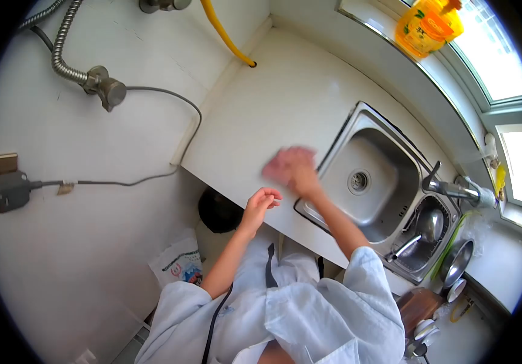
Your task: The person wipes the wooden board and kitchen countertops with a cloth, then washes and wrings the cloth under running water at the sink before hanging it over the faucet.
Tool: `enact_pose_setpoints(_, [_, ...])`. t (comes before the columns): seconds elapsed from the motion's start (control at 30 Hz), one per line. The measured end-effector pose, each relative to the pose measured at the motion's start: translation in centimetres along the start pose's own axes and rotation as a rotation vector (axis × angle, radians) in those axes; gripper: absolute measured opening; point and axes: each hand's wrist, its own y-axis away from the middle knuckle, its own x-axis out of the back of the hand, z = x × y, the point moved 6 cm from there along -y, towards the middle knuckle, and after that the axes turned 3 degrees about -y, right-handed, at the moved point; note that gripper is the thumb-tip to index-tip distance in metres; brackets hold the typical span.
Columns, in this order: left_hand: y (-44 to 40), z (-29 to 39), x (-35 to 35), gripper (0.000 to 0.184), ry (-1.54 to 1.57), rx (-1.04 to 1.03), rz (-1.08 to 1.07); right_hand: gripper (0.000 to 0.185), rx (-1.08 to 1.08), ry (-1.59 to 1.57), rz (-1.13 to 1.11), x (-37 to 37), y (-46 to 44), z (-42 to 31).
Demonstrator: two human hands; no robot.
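My right hand (300,174) presses a pink cloth (280,165) onto the white countertop (261,103), just left of the steel sink (367,176). Hand and cloth are blurred by motion. Over the counter's front edge is my left hand (262,205), its fingers curled and pressed together, with nothing visible in them.
A faucet (455,189) stands beyond the sink, and a small basin (422,236) beside it holds a ladle. Bowls (457,262) sit at the lower right. On the window ledge is a yellow bottle (428,27). A cable (197,115) and yellow hose (224,33) run near the counter.
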Motion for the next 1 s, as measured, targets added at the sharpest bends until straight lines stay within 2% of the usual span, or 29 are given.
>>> enact_pose_setpoints(0.03, [-0.4,0.6,1.0,0.019,0.002,-0.004,0.004,0.046,-0.082,0.122,0.045,2.4,-3.5,1.8])
enact_pose_setpoints(0.1, [-1.0,1.7,3.3,0.019,-0.018,-0.036,0.047,0.043,-0.285,0.428,0.453,4.9,-9.5,2.9])
enact_pose_setpoints(0.17, [-2.0,1.9,5.8,0.019,-0.001,-0.033,0.069,0.039,-0.313,0.346,0.589,1.9,-13.8,1.5])
enact_pose_setpoints(0.23, [-2.6,3.3,7.9,0.020,-0.032,-0.109,0.121,0.036,-0.094,0.197,0.420,-4.1,-14.8,-4.1])
enact_pose_setpoints(0.27, [-2.8,4.2,8.5,0.019,0.001,-0.153,0.117,0.039,-0.059,0.112,0.321,-8.1,-13.6,-7.0])
enact_pose_setpoints(0.3, [-2.6,4.3,8.9,0.019,-0.004,-0.136,0.108,0.041,0.031,0.242,0.060,-11.5,-11.7,-10.6])
enact_pose_setpoints(0.33, [-3.0,4.8,9.3,0.019,0.008,-0.136,0.130,0.042,0.089,0.073,0.123,-11.7,-8.7,-13.1])
enact_pose_setpoints(0.37, [-3.5,5.3,9.7,0.018,0.017,-0.137,0.151,0.042,0.084,0.080,0.134,-10.6,-9.1,-12.1])
enact_pose_setpoints(0.43, [-4.2,4.9,9.9,0.018,0.056,-0.089,0.100,0.039,0.260,-0.258,-0.049,-8.5,-8.2,-9.6])
enact_pose_setpoints(0.5, [-4.2,5.7,9.8,0.018,-0.026,-0.076,0.046,0.039,-0.037,0.058,-0.037,-3.7,-13.8,-4.5])
enact_pose_setpoints(0.57, [-4.2,6.0,9.6,0.018,-0.037,-0.060,0.043,0.040,-0.146,0.283,0.363,0.1,-19.1,-1.1])
enact_pose_setpoints(0.63, [-4.9,6.3,9.6,0.019,-0.041,-0.091,0.044,0.037,-0.289,0.366,0.630,-1.1,-22.8,-2.4])
enact_pose_setpoints(0.7, [-5.7,6.7,10.0,0.019,-0.030,-0.115,0.064,0.037,-0.160,-0.003,0.459,-5.5,-22.8,-4.7])
enact_pose_setpoints(0.73, [-5.9,6.8,9.9,0.019,-0.005,-0.143,0.099,0.039,-0.100,-0.022,0.402,-8.1,-20.4,-6.7])
enact_pose_setpoints(0.8, [-6.8,7.2,9.2,0.018,0.020,-0.120,0.091,0.041,0.170,0.309,0.170,-12.7,-12.4,-11.6])
enact_pose_setpoints(0.83, [-7.2,7.3,8.6,0.018,0.023,-0.110,0.072,0.041,-0.052,-0.112,0.045,-12.6,-8.8,-12.5])
enact_pose_setpoints(0.87, [-7.5,7.5,7.7,0.017,0.024,-0.040,0.045,0.040,0.081,-0.127,-0.003,-11.0,-5.4,-12.7])
enact_pose_setpoints(0.93, [-8.5,7.4,6.1,0.017,-0.007,-0.027,-0.014,0.047,0.109,-0.141,-0.301,-7.3,-1.7,-8.6])
enact_pose_setpoints(0.97, [-8.8,7.3,5.4,0.017,-0.041,-0.022,-0.053,0.057,-0.004,-0.094,-0.105,-5.5,-0.9,-4.4])
enact_pose_setpoints(1.0, [-9.1,7.3,4.5,0.017,-0.050,-0.031,-0.087,0.058,-0.083,0.085,-0.079,-0.4,-2.3,-1.6])
